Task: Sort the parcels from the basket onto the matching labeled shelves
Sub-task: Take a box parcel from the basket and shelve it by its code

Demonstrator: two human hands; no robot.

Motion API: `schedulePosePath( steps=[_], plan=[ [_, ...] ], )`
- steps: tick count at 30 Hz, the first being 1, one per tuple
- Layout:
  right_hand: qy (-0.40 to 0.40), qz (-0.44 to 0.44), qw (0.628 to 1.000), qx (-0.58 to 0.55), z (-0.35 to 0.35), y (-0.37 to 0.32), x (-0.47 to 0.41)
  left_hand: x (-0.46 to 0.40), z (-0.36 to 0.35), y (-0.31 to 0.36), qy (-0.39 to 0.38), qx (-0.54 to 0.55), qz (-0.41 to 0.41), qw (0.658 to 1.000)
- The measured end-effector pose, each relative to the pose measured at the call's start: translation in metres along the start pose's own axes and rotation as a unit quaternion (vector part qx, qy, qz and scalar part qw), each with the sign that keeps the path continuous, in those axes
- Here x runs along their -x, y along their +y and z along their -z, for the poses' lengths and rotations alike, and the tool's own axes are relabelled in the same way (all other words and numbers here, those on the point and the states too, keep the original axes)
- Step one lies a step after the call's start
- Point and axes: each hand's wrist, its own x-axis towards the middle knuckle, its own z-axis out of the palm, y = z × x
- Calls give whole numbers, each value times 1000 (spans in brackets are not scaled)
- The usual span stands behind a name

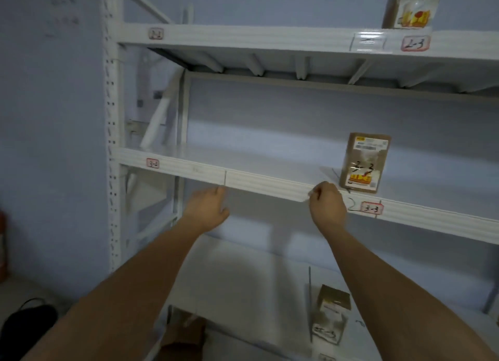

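My left hand [208,207] reaches up to the front lip of the middle shelf [270,184], and its fingertips touch the edge near a divider line. My right hand [328,201] is at the same lip further right with its fingers curled, and I see no parcel in it. Just behind it a brown parcel marked 3-3 [364,163] stands upright on the shelf above the 3-3 label [372,208]. A 3-2 label [152,163] marks the shelf's left part.
On the top shelf stands a parcel marked 2-3 [413,4] above the 2-3 label [415,43]; a 2-2 label [156,33] is at the left. The lower shelf holds a small parcel [332,314]. A brown parcel [183,336] lies below. A black bag [27,323] sits on the floor.
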Motion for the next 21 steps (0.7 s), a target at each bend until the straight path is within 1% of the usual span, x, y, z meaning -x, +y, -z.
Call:
schedulePosePath(
  steps=[5, 10, 11, 13, 16, 18, 21],
  plan=[
    [-149, 32, 988, -34, -104, -112, 79, 96, 13, -149, -90, -98, 82, 988],
    [-302, 119, 945, -40, -207, -232, 183, 204, 37, -291, -148, -128, 203, 959],
    [-335, 142, 930, -41, -228, -259, 207, 229, 46, -317, -162, -126, 233, 950],
    [-383, 184, 904, -42, -254, -294, 235, 258, 54, -349, -173, -124, 256, 943],
    [-444, 267, 854, -47, -303, -366, 282, 309, 65, -408, -198, -126, 325, 916],
    [-486, 321, 812, -45, -334, -411, 315, 346, 66, -441, -211, -130, 376, 893],
    [-545, 404, 734, -28, -381, -470, 366, 398, 59, -483, -256, -138, 416, 861]
  ],
)
